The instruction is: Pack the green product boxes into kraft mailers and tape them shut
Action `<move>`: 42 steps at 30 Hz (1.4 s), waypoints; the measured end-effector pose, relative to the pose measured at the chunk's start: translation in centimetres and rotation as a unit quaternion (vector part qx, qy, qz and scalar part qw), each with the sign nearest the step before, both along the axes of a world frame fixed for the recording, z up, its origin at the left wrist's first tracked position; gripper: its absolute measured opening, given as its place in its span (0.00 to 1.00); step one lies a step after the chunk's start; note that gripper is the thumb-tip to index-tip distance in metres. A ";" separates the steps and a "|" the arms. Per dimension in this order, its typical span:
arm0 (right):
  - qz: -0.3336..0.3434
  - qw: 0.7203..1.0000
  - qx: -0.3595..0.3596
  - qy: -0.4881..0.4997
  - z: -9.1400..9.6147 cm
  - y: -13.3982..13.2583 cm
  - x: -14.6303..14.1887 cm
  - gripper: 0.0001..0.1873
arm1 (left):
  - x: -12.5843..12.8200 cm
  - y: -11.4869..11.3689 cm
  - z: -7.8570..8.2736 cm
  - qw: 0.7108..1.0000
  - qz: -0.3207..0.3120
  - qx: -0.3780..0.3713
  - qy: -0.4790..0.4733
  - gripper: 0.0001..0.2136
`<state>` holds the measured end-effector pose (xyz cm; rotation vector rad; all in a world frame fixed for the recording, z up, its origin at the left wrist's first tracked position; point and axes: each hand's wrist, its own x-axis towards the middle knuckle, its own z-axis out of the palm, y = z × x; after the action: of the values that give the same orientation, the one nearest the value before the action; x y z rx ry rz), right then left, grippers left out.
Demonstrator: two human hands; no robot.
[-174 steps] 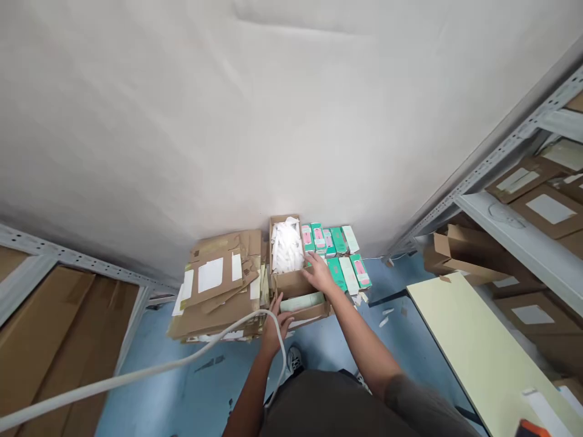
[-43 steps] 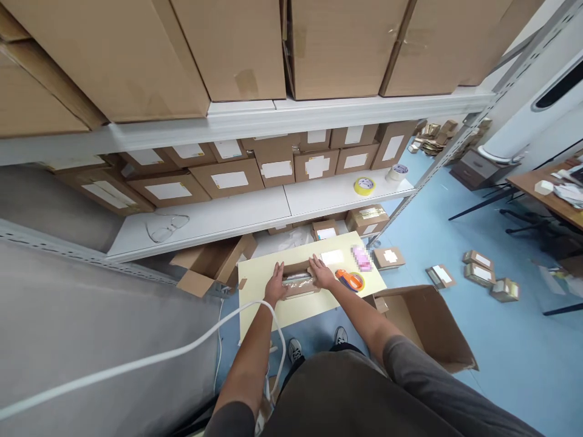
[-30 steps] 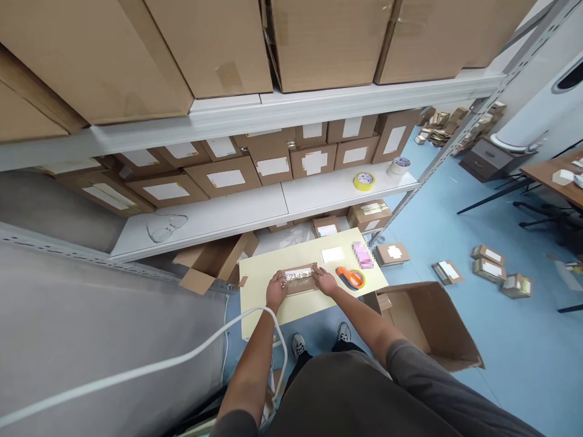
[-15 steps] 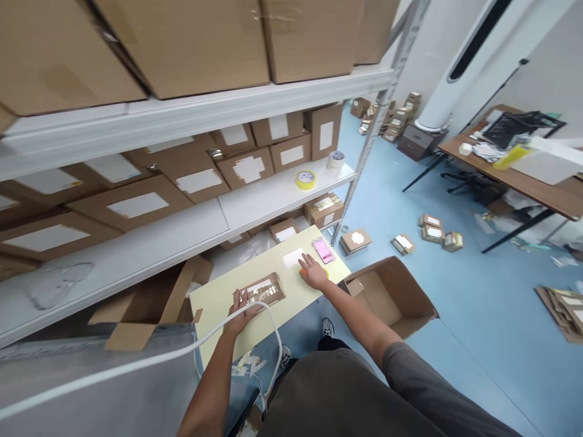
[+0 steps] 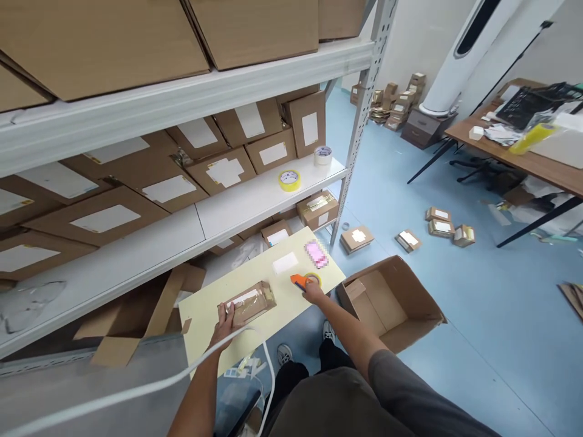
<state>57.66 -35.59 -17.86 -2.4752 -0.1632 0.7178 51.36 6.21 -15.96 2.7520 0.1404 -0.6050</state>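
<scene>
A small brown cardboard parcel (image 5: 249,302) with a white label lies on a pale yellow table (image 5: 273,318). My left hand (image 5: 225,317) rests on the parcel's near left end, fingers curled over its edge. My right hand (image 5: 313,292) reaches to an orange tape dispenser (image 5: 304,281) with a yellow tape roll and closes on its near side. A white label sheet (image 5: 285,263) and a pink object (image 5: 316,254) lie just beyond the dispenser.
A metal shelf rack (image 5: 237,209) full of labelled cardboard boxes stands behind the table, with a yellow tape roll (image 5: 289,179) on it. An open empty carton (image 5: 389,303) sits on the blue floor to the right. Small parcels (image 5: 437,213) lie scattered further off. A white cable (image 5: 136,388) hangs near my left arm.
I carried the parcel from the floor stack to the yellow table. My right hand left the parcel and moved right to the orange tape dispenser; my left hand stays on the parcel.
</scene>
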 end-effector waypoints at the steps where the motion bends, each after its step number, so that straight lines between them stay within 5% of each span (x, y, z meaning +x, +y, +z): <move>1: -0.010 0.999 -0.007 0.035 -0.4 0.4 -0.2 0.30 | 0.0 -0.1 -0.1 1.000 -0.002 0.005 0.002 0.49; 4: -0.056 0.994 -0.040 0.088 -0.9 1.2 -0.5 0.35 | -0.1 -0.4 -0.1 1.000 -0.005 0.015 0.015 0.50; 9: -0.051 0.997 -0.037 0.046 0.1 1.6 -0.6 0.27 | -0.1 -0.8 0.1 0.999 -0.011 -0.019 0.034 0.50; 13: -0.030 0.996 0.085 -0.003 2.4 3.0 -0.5 0.25 | -0.3 -1.3 0.3 0.998 -0.001 -0.051 0.032 0.49; 18: 0.060 0.966 0.248 -0.029 6.8 9.3 -0.4 0.28 | -0.8 -1.8 0.1 0.995 0.003 -0.103 0.019 0.46; 23: 0.129 0.967 0.218 0.010 9.5 15.3 1.2 0.26 | -1.2 -2.5 0.4 0.991 0.020 -0.133 0.004 0.44; 29: 0.145 0.964 0.206 0.082 9.7 15.6 2.4 0.26 | -1.8 -1.7 2.6 0.981 0.056 -0.186 -0.010 0.47; 34: 0.142 0.963 0.198 0.110 10.2 15.4 2.1 0.27 | -2.3 -0.9 4.7 0.919 0.160 -0.335 -0.131 0.22; 39: 0.178 0.968 0.150 0.094 11.1 15.9 2.5 0.26 | -1.8 -1.9 6.5 0.788 0.274 -0.548 -0.070 0.22; 42: 0.195 0.966 0.151 0.078 11.5 16.0 3.0 0.26 | -1.7 -2.4 7.2 0.767 0.304 -0.560 -0.072 0.22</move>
<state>60.65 -19.59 -6.37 -2.1041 -0.6621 0.9666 49.69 3.83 -8.79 1.4310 0.4405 -0.1594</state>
